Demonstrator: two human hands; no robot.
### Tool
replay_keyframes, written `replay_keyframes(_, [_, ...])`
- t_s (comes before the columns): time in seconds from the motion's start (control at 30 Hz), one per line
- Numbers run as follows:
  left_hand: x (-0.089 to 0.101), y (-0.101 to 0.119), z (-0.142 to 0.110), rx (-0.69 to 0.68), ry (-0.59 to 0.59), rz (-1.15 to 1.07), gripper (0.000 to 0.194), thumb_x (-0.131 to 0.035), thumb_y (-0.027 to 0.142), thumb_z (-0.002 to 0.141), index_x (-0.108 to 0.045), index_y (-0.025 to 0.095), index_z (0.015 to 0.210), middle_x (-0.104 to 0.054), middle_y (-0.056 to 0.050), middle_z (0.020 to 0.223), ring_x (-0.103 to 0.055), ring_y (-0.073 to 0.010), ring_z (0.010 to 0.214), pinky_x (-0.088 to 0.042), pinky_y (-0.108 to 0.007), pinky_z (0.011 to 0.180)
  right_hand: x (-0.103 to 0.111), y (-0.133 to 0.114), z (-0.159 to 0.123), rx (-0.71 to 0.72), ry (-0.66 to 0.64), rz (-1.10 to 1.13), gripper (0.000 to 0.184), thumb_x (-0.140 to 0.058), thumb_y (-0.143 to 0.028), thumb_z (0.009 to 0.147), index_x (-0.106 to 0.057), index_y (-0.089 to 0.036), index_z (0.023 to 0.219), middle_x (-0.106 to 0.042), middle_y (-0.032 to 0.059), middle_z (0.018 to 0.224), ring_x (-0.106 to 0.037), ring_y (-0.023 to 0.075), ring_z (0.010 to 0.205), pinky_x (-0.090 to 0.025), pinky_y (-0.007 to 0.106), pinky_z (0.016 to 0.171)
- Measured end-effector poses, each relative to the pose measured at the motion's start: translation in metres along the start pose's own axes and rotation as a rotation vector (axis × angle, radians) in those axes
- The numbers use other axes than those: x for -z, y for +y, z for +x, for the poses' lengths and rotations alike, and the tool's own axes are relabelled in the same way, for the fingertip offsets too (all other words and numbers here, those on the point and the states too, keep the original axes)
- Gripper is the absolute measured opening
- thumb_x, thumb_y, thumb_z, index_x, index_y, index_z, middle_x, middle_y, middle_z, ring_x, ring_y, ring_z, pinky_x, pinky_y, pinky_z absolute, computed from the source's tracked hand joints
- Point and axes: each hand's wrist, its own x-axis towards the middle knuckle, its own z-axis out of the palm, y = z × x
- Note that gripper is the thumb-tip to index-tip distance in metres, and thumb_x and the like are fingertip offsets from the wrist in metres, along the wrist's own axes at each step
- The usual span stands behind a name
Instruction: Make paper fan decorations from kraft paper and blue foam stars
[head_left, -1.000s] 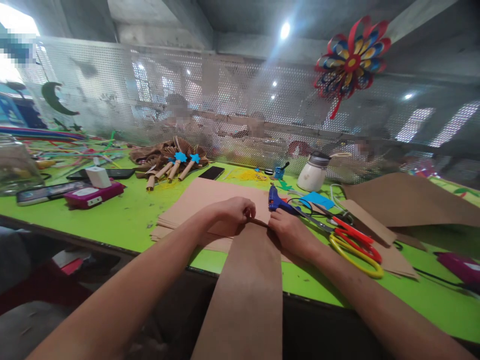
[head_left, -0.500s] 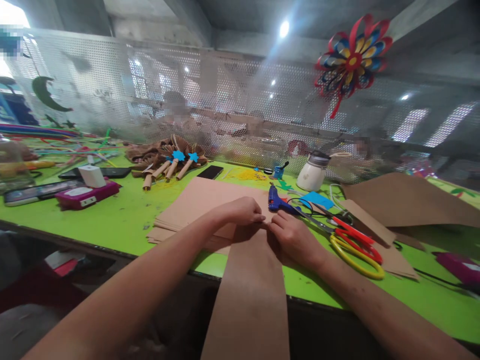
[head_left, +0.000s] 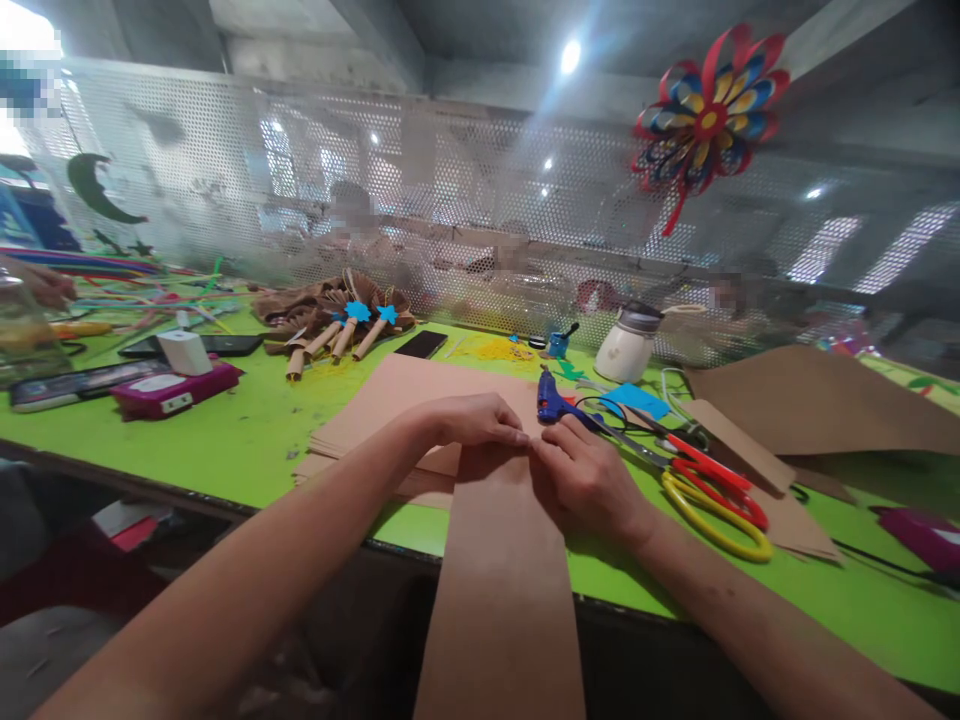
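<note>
A long strip of brown kraft paper point(head_left: 506, 580) hangs from the table edge toward me. Its far end is pinched by my left hand point(head_left: 480, 420) and my right hand point(head_left: 589, 470), whose fingertips nearly meet at the strip's top edge. Under and behind my left hand lies a stack of brown paper sheets point(head_left: 405, 400). Just beyond my right hand is a blue glue gun point(head_left: 555, 400). To the right of that hand lie red-handled scissors point(head_left: 716, 480) and yellow-handled scissors point(head_left: 720, 520).
Brown paper fans with blue stars point(head_left: 356, 315) lie at the back left, near a black phone point(head_left: 421, 345). A purple power strip point(head_left: 176, 385) sits on the left. A white jar point(head_left: 626, 345) stands behind; a large brown sheet point(head_left: 810, 400) lies right. Another person's hand point(head_left: 49, 285) shows far left.
My fingers have shifted slightly along the strip's top edge, and the hanging strip has swung a little to the right. Another person's hand has appeared at the far left.
</note>
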Motion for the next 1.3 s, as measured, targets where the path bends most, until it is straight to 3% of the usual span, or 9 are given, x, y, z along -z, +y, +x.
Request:
replay_keyframes(0.17, [-0.004,-0.006,0.001,-0.025,-0.021,-0.148,0.038,-0.053,0.049,0.076,-0.057,0.014,0.062,-0.04,0.004,0.052,-0.031,-0.0074,0.049,-0.023,-0.022,0.047,0.001,-0.001,0.0,-0.03,0.024,0.1,0.021,-0.04,-0.015,0.088,-0.061,-0.016,0.093,-0.056,0.0115,0.087,-0.047,0.0232,0.085,-0.04,0.039,0.075])
replay_keyframes(0.3, [-0.005,-0.006,-0.001,-0.037,-0.039,-0.212,0.04,-0.055,0.052,0.075,-0.055,0.014,0.062,-0.04,0.004,0.05,-0.033,-0.0071,0.046,-0.023,-0.021,0.045,0.0,0.003,0.002,-0.121,0.143,0.355,0.015,-0.051,-0.023,0.083,-0.061,-0.018,0.094,-0.057,0.0105,0.091,-0.049,0.0223,0.086,-0.042,0.037,0.076])
replay_keyframes(0.4, [-0.005,-0.002,-0.003,-0.052,-0.037,-0.233,0.041,-0.052,0.053,0.077,-0.054,0.014,0.062,-0.042,0.004,0.047,-0.035,-0.0074,0.044,-0.025,-0.021,0.044,0.001,0.009,0.003,-0.344,0.175,0.577,0.02,-0.052,-0.034,0.083,-0.062,-0.018,0.091,-0.059,0.008,0.088,-0.052,0.0197,0.081,-0.042,0.033,0.073])
replay_keyframes(0.5, [-0.005,0.002,-0.004,-0.11,-0.025,-0.246,0.041,-0.051,0.052,0.078,-0.054,0.014,0.063,-0.043,0.004,0.048,-0.037,-0.0073,0.044,-0.027,-0.02,0.044,0.002,0.011,0.003,-0.578,0.052,0.881,0.035,-0.045,-0.046,0.086,-0.06,-0.016,0.075,-0.056,0.0023,0.069,-0.048,0.0142,0.063,-0.038,0.027,0.058])
replay_keyframes(0.63, [-0.008,0.001,-0.002,-0.166,-0.001,-0.263,0.038,-0.05,0.049,0.08,-0.055,0.013,0.068,-0.044,0.004,0.052,-0.038,-0.0071,0.048,-0.029,-0.019,0.047,0.003,0.011,0.003,-0.714,-0.015,1.168,0.039,-0.053,-0.051,0.079,-0.054,-0.015,0.064,-0.045,-0.0029,0.057,-0.038,0.0092,0.052,-0.029,0.024,0.048])
replay_keyframes(0.87, [-0.011,-0.001,0.004,-0.207,0.068,-0.077,0.037,-0.048,0.047,0.082,-0.061,0.013,0.076,-0.047,0.004,0.058,-0.037,-0.0072,0.051,-0.028,-0.019,0.048,0.009,0.017,0.005,-0.719,-0.052,1.172,0.038,-0.061,-0.05,0.072,-0.051,-0.016,0.058,-0.04,-0.0055,0.051,-0.03,0.0069,0.047,-0.022,0.023,0.045])
replay_keyframes(1.07, [-0.011,-0.001,0.003,-0.199,0.029,-0.028,0.032,-0.049,0.041,0.082,-0.064,0.012,0.085,-0.052,0.002,0.063,-0.039,-0.0078,0.053,-0.03,-0.018,0.049,0.009,0.017,0.005,-0.697,-0.055,1.14,0.039,-0.06,-0.049,0.074,-0.048,-0.017,0.056,-0.037,-0.0064,0.049,-0.029,0.0065,0.045,-0.022,0.023,0.044])
replay_keyframes(1.23, [-0.013,0.002,0.002,-0.185,0.05,0.005,0.029,-0.047,0.037,0.083,-0.064,0.013,0.089,-0.053,0.002,0.06,-0.042,-0.0084,0.052,-0.032,-0.019,0.05,0.007,0.014,0.002,-0.625,-0.101,1.177,0.028,-0.062,-0.044,0.075,-0.061,-0.016,0.076,-0.052,-0.0018,0.064,-0.04,0.0087,0.054,-0.03,0.022,0.049])
replay_keyframes(1.3, [-0.013,0.003,0.002,-0.172,0.07,0.038,0.028,-0.048,0.035,0.082,-0.064,0.013,0.089,-0.055,0.002,0.062,-0.042,-0.0087,0.052,-0.032,-0.019,0.051,0.007,0.014,0.002,-0.614,-0.099,1.146,0.027,-0.061,-0.043,0.076,-0.062,-0.015,0.075,-0.052,-0.001,0.066,-0.041,0.0093,0.056,-0.031,0.022,0.051])
